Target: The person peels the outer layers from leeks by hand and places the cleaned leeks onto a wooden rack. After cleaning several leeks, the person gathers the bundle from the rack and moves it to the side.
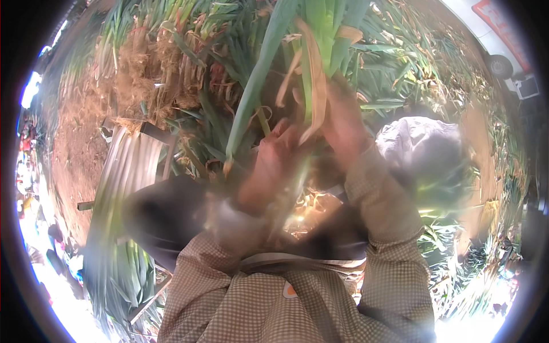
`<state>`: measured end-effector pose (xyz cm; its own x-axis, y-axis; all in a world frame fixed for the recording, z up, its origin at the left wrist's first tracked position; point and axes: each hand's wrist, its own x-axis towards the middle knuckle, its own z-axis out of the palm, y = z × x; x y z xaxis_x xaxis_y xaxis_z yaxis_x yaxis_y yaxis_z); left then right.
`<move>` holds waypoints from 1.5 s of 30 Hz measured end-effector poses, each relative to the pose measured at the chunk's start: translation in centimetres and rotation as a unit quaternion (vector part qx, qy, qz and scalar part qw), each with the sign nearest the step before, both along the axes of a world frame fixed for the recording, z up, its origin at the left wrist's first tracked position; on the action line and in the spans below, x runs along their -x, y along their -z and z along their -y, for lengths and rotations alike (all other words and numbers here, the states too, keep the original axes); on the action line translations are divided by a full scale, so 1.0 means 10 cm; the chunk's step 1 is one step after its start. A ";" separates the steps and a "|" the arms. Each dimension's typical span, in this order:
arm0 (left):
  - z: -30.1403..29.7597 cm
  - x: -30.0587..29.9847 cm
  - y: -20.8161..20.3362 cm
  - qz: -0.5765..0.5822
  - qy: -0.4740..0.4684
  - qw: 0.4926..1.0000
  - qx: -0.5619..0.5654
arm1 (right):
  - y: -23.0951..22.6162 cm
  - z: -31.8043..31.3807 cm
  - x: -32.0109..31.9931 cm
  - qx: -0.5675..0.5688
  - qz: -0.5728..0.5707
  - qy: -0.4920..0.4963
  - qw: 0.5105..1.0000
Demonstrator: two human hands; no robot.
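Leek stalk (320, 34) in left hand (273, 166) and right hand (343, 123)

Both the left hand (274, 166) and right hand (343, 123) grip a leek bunch (309, 51) (blurred).

Both hands, the left hand (271, 166) and the right hand (343, 123), are pressed close into a leek bunch (311, 34) that rises straight ahead of them, so no way lies open forward. A leek heap (189, 63) crowds the ground beyond and to the left. Right of the right hand sits a grey sack (423, 148). Left of the left hand a slatted crate (128, 166) blocks the way. Bare soil (74, 143) lies farther left.
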<state>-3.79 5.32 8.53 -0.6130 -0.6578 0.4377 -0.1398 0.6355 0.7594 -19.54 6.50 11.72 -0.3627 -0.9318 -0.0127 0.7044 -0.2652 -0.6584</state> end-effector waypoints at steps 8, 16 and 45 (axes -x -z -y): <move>0.14 -0.19 -0.12 -0.118 0.040 0.974 -0.187 | -0.07 -0.04 0.01 -0.039 -0.002 0.031 0.999; 0.14 0.00 -0.04 -0.055 0.058 0.997 -0.006 | 0.01 -0.01 -0.02 -0.005 -0.058 0.017 0.998; 0.31 -1.05 1.16 0.030 -0.209 0.974 -0.082 | -0.34 -0.23 0.48 0.063 -0.115 0.203 0.970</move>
